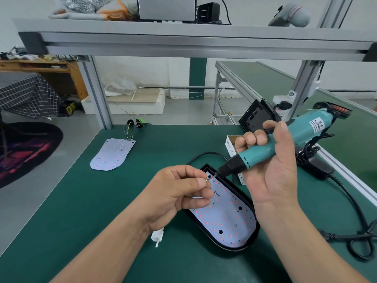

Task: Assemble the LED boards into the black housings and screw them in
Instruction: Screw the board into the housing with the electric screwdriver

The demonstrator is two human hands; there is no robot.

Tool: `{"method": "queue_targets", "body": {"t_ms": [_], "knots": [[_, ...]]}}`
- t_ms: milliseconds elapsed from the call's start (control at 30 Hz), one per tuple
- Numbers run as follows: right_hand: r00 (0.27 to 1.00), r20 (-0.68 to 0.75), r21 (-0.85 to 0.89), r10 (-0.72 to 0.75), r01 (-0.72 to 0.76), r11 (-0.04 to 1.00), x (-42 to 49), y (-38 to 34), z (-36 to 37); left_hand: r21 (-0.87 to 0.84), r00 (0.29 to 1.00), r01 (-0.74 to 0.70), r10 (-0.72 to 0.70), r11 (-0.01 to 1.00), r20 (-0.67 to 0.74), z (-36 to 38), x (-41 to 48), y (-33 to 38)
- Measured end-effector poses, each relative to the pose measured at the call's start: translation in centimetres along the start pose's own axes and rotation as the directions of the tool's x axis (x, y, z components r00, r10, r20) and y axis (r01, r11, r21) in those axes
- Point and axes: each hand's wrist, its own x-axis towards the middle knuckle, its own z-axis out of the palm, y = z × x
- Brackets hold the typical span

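Two grips meet over the 12 o'clock end of the black housing [257,229]: the left grip [179,193] pinches a small screw [206,180] at the bit, likely to load it, while the right grip [271,166] wraps the tilted electric screwdriver [255,155]. The LED board [228,219] lies seated in that housing on the worktop [122,201]; open room lies toward 9 o'clock, and the power cable [326,234] crowds the 3 o'clock edge.

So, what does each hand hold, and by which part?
The left hand pinches a small screw between thumb and fingertips. The right hand grips the teal screwdriver around its body.
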Motion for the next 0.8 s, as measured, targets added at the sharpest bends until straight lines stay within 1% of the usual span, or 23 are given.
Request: {"method": "queue_targets", "body": {"t_ms": [367,800], "knots": [[1.0,-0.001,-0.004,-0.008,0.008,1.0,-0.07,-0.12,-0.01,-0.02,1.0,-0.005,0.005,1.0,-0.028,0.21,-0.05,0.02],[1.0,-0.002,-0.017,-0.011,0.011,1.0,-0.04,-0.02,0.08,-0.001,0.999,-0.005,0.005,1.0,-0.042,0.41,0.01,-0.18]]}}
